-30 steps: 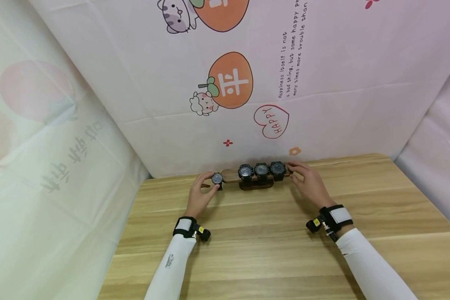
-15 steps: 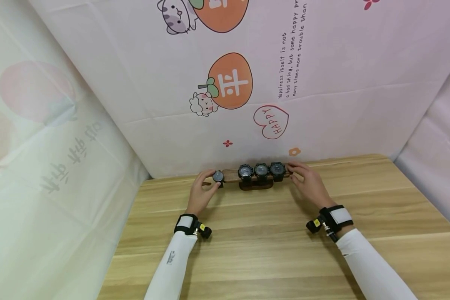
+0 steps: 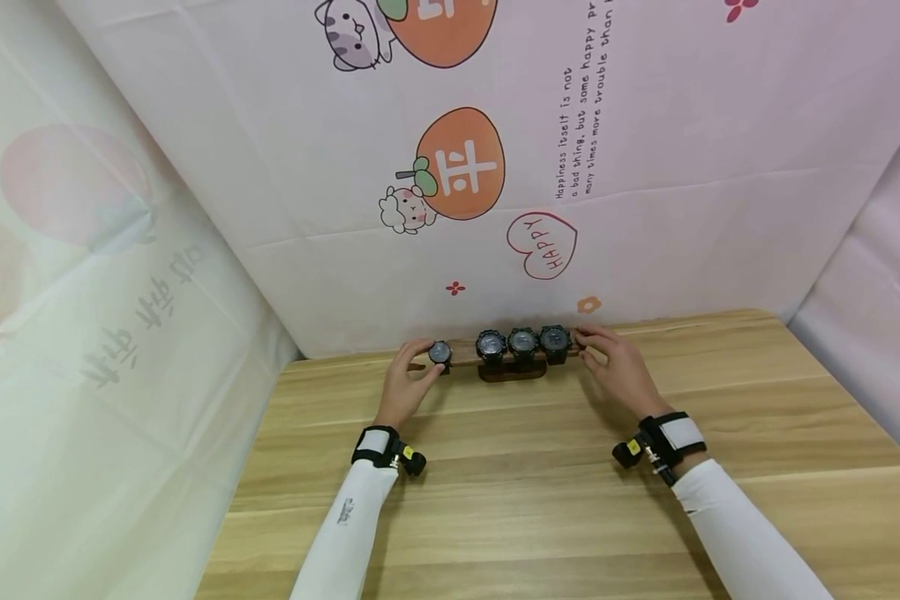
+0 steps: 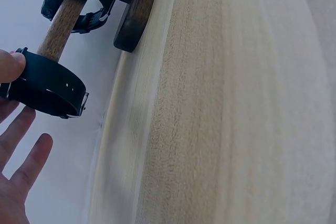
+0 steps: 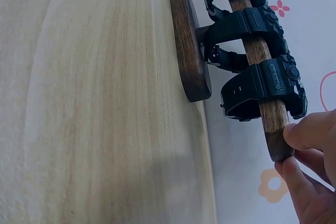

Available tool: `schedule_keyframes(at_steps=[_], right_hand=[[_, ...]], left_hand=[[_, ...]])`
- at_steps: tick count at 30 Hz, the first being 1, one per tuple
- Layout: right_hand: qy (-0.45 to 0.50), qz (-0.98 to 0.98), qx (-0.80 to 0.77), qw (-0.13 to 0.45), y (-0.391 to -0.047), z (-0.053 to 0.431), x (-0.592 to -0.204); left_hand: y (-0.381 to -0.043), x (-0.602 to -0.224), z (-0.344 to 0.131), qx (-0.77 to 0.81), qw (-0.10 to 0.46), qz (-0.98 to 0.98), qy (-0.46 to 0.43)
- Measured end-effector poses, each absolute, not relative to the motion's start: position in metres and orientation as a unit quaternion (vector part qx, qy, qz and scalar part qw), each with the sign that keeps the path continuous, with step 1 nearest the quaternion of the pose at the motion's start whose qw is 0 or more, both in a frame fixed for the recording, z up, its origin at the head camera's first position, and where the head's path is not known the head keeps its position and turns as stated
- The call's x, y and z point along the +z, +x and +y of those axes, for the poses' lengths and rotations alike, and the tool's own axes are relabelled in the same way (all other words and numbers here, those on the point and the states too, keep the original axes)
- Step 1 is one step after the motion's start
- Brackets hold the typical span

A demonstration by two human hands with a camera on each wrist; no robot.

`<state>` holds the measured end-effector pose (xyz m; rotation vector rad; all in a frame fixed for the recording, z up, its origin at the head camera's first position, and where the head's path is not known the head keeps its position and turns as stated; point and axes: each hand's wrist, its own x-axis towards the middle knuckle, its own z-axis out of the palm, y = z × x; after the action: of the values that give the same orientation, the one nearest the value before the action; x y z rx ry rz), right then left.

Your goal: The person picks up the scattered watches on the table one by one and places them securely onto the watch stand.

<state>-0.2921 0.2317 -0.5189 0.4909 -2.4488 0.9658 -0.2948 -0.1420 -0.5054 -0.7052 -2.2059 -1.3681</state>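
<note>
A dark wooden watch stand [image 3: 462, 353] stands at the back of the table, its horizontal bar carrying three black watches [image 3: 523, 342] side by side. My left hand [image 3: 403, 392] pinches a smaller black watch [image 3: 440, 352] by its case at the bar's left end. In the left wrist view the looped strap [image 4: 50, 85] of this watch surrounds the bar's tip, and the lower fingers are spread. My right hand [image 3: 621, 371] grips the bar's right end between thumb and fingers, as the right wrist view shows, just beyond the nearest watch [image 5: 265, 90].
The stand's base [image 5: 190, 48] rests near the back edge of the wood-grain table [image 3: 510, 483]. Close behind rises a white printed cloth [image 3: 330, 292]. Another cloth [image 3: 120, 333] hangs along the left side.
My left hand has moved slightly right with the small watch, bringing it from beside the bar's left end onto it. My right hand has stayed on the bar's right end.
</note>
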Motion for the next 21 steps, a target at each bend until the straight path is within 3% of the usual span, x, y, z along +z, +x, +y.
schedule_keyframes(at_steps=[21], right_hand=[[0.182, -0.887, 0.357, 0.229, -0.293, 0.232, -0.52]], left_hand=[[-0.32, -0.532, -0.147, -0.495, 0.181, -0.818, -0.231]])
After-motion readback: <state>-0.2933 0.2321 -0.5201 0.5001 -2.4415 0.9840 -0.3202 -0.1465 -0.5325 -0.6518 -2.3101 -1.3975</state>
